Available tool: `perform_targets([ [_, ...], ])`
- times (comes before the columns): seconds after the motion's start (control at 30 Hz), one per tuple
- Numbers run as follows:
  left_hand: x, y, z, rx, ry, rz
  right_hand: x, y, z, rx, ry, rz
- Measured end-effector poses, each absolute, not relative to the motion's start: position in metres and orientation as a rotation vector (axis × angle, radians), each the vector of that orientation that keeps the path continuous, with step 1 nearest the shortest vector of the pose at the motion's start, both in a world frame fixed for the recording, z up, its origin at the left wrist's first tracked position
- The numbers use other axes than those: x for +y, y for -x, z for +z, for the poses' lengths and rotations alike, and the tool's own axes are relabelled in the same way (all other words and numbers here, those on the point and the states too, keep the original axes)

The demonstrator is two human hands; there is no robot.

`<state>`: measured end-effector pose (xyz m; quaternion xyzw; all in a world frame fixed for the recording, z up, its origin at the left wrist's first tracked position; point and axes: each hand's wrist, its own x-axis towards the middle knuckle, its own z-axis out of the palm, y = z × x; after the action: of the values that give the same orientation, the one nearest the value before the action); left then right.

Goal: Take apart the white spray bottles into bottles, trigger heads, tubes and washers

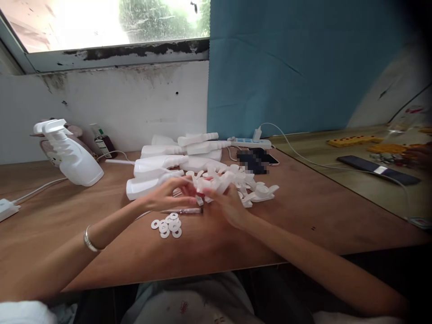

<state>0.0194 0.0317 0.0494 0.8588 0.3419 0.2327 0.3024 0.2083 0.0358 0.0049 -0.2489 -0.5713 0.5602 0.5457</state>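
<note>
While one white spray bottle (79,159) stands complete at the left of the brown table (320,202), its trigger head in place, most of the work looks unfinished. Behind the hands lie several headless white bottles (158,166) in a stack, and none that shows bears a sprayer. To their right, a loose heap of white trigger-sprayer parts (261,193) spreads over the tabletop, so I judge that plenty of pieces remain to be dealt with. The right hand (232,207) grips a white sprayer part (221,183), held up in front of that heap. At its other end, the left hand (172,193) has thumb and forefinger apart; blur hides whether they pinch the part or merely touch it, so I cannot tell. Below lies a slim screwdriver-like tool (184,210), held by neither hand. Nearest the person, flat white ring washers (168,227) sit in a small pile, apparently unused
</note>
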Motion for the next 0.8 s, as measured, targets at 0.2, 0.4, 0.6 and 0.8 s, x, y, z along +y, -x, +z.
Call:
perform_targets([
  [0.2,0.001,0.017,0.014,1.017,-1.861,0.881,0.018,-0.158,-0.008,-1.687,0.505,1.450],
  [0.4,-0.003,0.024,-0.008,1.028,-1.727,0.780,0.009,-0.161,-0.021,-1.913,0.675,1.139],
  [0.6,-0.007,0.025,-0.012,0.948,-1.577,0.775,0.010,-0.165,-0.017,-1.893,0.724,1.255],
  [0.8,-0.012,0.027,-0.004,0.885,-1.699,0.737,0.010,-0.167,-0.010,-1.852,0.639,1.371],
])
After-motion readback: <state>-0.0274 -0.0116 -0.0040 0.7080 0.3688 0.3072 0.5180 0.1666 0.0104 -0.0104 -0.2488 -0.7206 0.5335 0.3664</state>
